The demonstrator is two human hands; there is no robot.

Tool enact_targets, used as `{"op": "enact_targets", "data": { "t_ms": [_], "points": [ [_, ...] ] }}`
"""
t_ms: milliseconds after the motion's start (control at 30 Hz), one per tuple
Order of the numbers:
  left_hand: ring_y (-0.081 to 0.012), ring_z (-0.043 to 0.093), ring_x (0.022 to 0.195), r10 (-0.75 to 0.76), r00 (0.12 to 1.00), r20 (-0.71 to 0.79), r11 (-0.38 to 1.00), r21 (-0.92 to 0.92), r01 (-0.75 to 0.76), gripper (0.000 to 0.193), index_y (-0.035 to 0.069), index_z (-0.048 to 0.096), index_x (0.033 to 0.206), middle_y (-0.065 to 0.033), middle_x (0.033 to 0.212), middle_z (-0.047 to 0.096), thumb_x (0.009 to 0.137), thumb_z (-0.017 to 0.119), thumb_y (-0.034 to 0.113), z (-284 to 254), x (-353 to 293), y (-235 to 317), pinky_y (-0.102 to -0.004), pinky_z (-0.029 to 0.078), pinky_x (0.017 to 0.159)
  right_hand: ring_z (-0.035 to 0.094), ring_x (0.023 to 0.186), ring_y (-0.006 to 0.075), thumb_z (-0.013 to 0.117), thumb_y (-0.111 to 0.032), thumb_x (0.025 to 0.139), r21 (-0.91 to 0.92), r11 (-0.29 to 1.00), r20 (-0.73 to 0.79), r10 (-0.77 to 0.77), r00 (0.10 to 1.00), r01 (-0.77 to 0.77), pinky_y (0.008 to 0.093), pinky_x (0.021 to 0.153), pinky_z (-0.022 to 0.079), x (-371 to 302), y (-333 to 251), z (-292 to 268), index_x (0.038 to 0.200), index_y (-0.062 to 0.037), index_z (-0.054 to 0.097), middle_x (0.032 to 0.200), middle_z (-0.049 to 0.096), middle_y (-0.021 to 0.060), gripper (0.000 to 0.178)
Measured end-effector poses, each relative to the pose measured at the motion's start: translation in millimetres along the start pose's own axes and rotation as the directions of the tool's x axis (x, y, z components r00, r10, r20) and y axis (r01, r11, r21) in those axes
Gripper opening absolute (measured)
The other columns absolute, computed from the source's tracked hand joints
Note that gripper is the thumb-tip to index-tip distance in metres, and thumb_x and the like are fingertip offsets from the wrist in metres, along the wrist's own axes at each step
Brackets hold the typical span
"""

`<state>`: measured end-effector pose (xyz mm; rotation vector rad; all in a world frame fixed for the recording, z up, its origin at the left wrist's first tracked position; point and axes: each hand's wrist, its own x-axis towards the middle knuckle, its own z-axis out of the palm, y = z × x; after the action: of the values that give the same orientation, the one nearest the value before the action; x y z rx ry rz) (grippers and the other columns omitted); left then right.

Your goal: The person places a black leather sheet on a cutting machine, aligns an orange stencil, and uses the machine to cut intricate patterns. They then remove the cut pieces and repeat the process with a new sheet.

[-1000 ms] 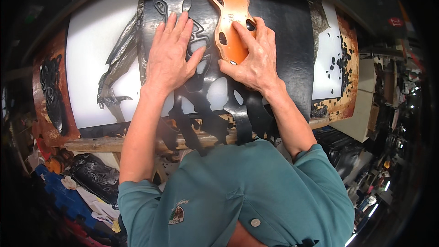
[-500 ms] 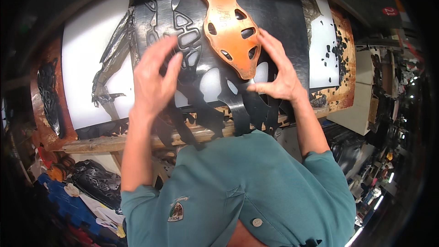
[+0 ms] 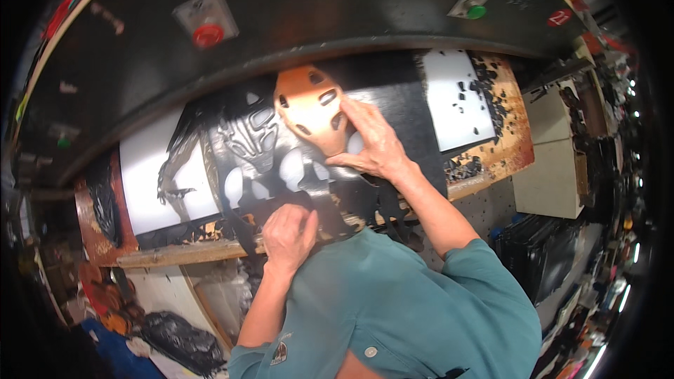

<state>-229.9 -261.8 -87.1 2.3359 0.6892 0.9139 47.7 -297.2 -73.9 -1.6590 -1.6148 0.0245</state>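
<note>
An orange cutting die (image 3: 309,109), a flat elongated plate with several openings, lies on a black sheet (image 3: 393,102). My right hand (image 3: 375,142) spans its lower right edge, fingers along the side and thumb near the lower tip. Cut-out shapes (image 3: 249,133) and white-looking gaps show in the sheet left of the die. My left hand (image 3: 289,234) is at the sheet's front strips, fingers curled together; what lies under them is hidden. The die's far end disappears beneath the dark machine beam (image 3: 337,7).
The beam carries a red button (image 3: 208,35) and a green button (image 3: 477,11). White boards (image 3: 158,189) show on both sides of the sheet, with small black scraps (image 3: 484,91) at the right. A wooden rail (image 3: 182,254) runs along the front edge.
My left hand has moved down from beside the die to the sheet's front. My right hand stays at the die's edge. The view has shifted, bringing more of the beam into sight.
</note>
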Motion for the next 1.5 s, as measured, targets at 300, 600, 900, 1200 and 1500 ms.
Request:
{"op": "enact_targets", "data": {
  "t_ms": [300,600,900,1200,1500],
  "points": [
    [-0.0336,0.063,0.062,-0.068,0.995,-0.073,0.990,0.115,0.076,0.020,0.004,0.060,0.084,-0.0116,0.076,0.062,0.094,0.077,0.008,0.3,-17.2,-4.6,-0.0443,0.049,0.056,0.066,0.082,0.0137,0.077,-0.005,0.096,0.171,0.982,-0.567,0.165,0.807,-0.081,0.0286,0.076,0.054,-3.7,8.1,-99.0,0.098,-0.0017,0.070,0.091,0.069,0.0055,0.008],
    [-0.0328,0.065,0.063,-0.153,0.977,-0.147,0.972,0.154,0.175,0.025,0.003,0.060,0.081,-0.0139,0.076,0.065,0.096,0.078,0.014,2.5,-18.4,-3.7,-0.0433,0.051,0.059,0.057,0.068,0.0129,0.074,-0.016,0.101,0.032,0.955,-0.579,0.258,0.773,-0.295,0.0317,0.066,0.051,-61.0,35.7,-181.2,0.095,-0.0008,0.069,0.078,0.066,0.0064,0.017],
    [-0.0297,0.064,0.062,-0.130,0.978,-0.166,0.977,0.147,0.155,0.023,0.003,0.059,0.081,-0.0122,0.072,0.062,0.096,0.076,0.011,2.9,-11.7,-1.6,-0.0408,0.051,0.060,0.066,0.069,0.0292,0.080,-0.019,0.091,-0.203,0.908,-0.314,0.295,0.902,-0.367,0.0424,0.063,0.052,-154.2,7.5,-76.7,0.089,-0.0086,0.069,0.083,0.062,0.0086,0.015],
    [-0.0298,0.064,0.063,-0.165,0.970,-0.177,0.966,0.169,0.195,0.025,0.003,0.061,0.082,-0.0119,0.073,0.064,0.096,0.078,0.015,3.3,-11.5,0.3,-0.0411,0.052,0.062,0.062,0.067,0.0272,0.077,-0.018,0.093,-0.183,0.922,-0.331,0.270,0.904,-0.342,0.0421,0.062,0.051,-154.0,8.9,-76.8,0.092,-0.0094,0.068,0.082,0.058,0.0068,0.013],
    [-0.0262,0.063,0.060,-0.189,0.960,-0.206,0.963,0.154,0.223,0.025,0.002,0.060,0.080,-0.0107,0.074,0.064,0.095,0.077,0.012,9.1,-27.4,4.5,-0.0400,0.051,0.059,0.058,0.071,0.0219,0.075,-0.003,0.095,-0.085,0.962,-0.290,0.227,0.930,-0.261,0.0359,0.070,0.051,-176.9,11.3,-80.5,0.096,-0.0011,0.069,0.082,0.059,0.0090,0.006]
  ]
}}
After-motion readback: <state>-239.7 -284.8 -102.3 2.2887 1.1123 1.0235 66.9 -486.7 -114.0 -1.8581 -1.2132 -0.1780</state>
